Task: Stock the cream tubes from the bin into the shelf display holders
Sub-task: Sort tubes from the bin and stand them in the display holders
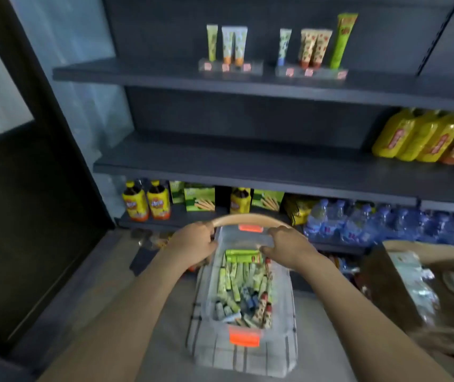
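Left hand (192,244) is clamped round one end of the wooden handle (247,217), and right hand (289,246) is curled at the other end. The bin (243,337) sits just under my grip, packed with cream tubes (236,282). The display holders (230,67) are well above it.

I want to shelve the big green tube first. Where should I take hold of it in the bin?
Probably come from above and pinch across its middle. The big green tube lies flat and crosswise on top of the pile at the far end of the bin, its top face exposed, close to the right hand.
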A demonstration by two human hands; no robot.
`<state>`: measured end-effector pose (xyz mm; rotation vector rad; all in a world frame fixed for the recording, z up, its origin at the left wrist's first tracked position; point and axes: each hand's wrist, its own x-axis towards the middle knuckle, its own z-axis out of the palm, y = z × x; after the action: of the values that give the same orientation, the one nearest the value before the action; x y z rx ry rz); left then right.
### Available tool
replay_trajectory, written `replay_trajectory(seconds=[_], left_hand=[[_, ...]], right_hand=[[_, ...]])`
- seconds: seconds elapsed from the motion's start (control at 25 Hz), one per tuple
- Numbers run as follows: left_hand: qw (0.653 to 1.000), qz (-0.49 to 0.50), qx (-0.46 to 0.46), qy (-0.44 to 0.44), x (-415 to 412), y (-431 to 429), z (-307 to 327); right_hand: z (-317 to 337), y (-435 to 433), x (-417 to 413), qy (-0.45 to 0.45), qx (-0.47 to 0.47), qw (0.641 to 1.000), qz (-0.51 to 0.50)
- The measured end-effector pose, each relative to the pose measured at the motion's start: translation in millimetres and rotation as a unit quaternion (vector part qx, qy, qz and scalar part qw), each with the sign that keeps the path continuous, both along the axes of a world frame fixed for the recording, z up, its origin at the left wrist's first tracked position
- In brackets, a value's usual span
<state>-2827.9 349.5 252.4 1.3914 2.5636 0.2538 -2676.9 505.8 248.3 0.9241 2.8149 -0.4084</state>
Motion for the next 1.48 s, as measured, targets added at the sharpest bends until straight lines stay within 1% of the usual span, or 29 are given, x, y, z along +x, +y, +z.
replay_trajectory(seconds=[0.12, 0.2, 0.28, 0.48, 0.6, 0.76, 0.88, 1.04, 1.12, 1.2, 1.28, 1.36, 1.4, 1.48], left_hand=[[0.997, -0.032, -0.035, -0.068, -3.4, 6.8, -60.9], [0.993, -0.047, -0.051, -0.095, -5.1, 11.6, -101.3], [0.987, -0.061, -0.073, -0.129, -5.9, 16.9, -141.0], [0.966, -0.048, -0.114, -0.226, -0.3, 33.7, -226.7], [0.955, -0.020, -0.134, -0.264, 6.4, 47.0, -270.2], [0.935, 0.073, -0.155, -0.311, 11.0, 72.6, -323.1], [0.913, 0.122, -0.159, -0.356, 15.8, 97.2, -360.7], [0.891, 0.159, -0.111, -0.411, 28.2, 134.8, -397.7], [0.877, 0.154, -0.113, -0.441, 33.9, 154.6, -415.3], [0.868, 0.124, -0.136, -0.461, 37.0, 166.4, -431.7], [0.855, 0.112, -0.160, -0.480, 35.7, 169.6, -443.2], [0.839, 0.120, -0.153, -0.508, 30.2, 167.2, -447.9], [0.831, 0.139, -0.138, -0.521, 27.3, 165.9, -447.7], [0.822, 0.182, -0.128, -0.525, 22.3, 163.9, -446.5]], right_hand=[[-61.7, -9.5, -5.2, -0.059, -0.047, 0.997, -0.018], [-97.7, -15.5, -8.3, -0.096, -0.071, 0.992, -0.038], [-133.7, -21.8, -10.3, -0.116, -0.095, 0.987, -0.066], [-212.2, -28.4, -5.4, -0.159, -0.149, 0.970, -0.106], [-254.1, -19.1, -0.6, -0.176, -0.186, 0.958, -0.127], [-317.7, 7.9, -3.4, -0.189, -0.245, 0.936, -0.169], [-359.7, 31.3, -12.8, -0.176, -0.281, 0.910, -0.247], [-401.0, 39.9, -28.1, -0.129, -0.273, 0.872, -0.386], [-415.3, 38.4, -33.7, -0.103, -0.265, 0.852, -0.440], [-425.0, 38.7, -34.7, -0.061, -0.262, 0.829, -0.490], [-434.3, 39.2, -32.3, -0.033, -0.256, 0.816, -0.518], [-441.2, 38.7, -29.9, -0.001, -0.268, 0.796, -0.543], [-442.3, 39.7, -29.5, 0.016, -0.283, 0.784, -0.552], [-442.6, 42.1, -27.7, 0.033, -0.314, 0.775, -0.547]])
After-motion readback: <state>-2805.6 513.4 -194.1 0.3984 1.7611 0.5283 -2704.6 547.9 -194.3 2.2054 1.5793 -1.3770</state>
